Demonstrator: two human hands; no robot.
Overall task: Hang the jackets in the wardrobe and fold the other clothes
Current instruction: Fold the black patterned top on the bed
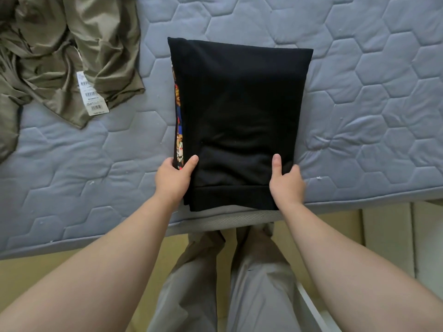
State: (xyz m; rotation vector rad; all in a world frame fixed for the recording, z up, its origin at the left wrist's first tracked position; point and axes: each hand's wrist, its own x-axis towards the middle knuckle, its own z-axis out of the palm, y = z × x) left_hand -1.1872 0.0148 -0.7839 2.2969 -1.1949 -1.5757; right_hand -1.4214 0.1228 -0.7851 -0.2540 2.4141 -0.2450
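Left hand (171, 179), right hand (286, 185), gripping garment (239, 104) between

One folded black knit garment (239, 104) with a colourful printed edge, one crumpled olive-green fabric garment (72, 44), one grey hexagon-quilted mattress (359, 92), and two bare hands: a left hand (171, 178) and a right hand (286, 183).

**Colours of clothes on the bed**

A plain black folded garment (239, 116) shows a multicoloured printed strip (179, 130) in red, blue, orange and white. A crumpled olive-green garment (72, 44) carries white barcode tags (92, 94). The grey-blue mattress (359, 80) has hexagon quilting.
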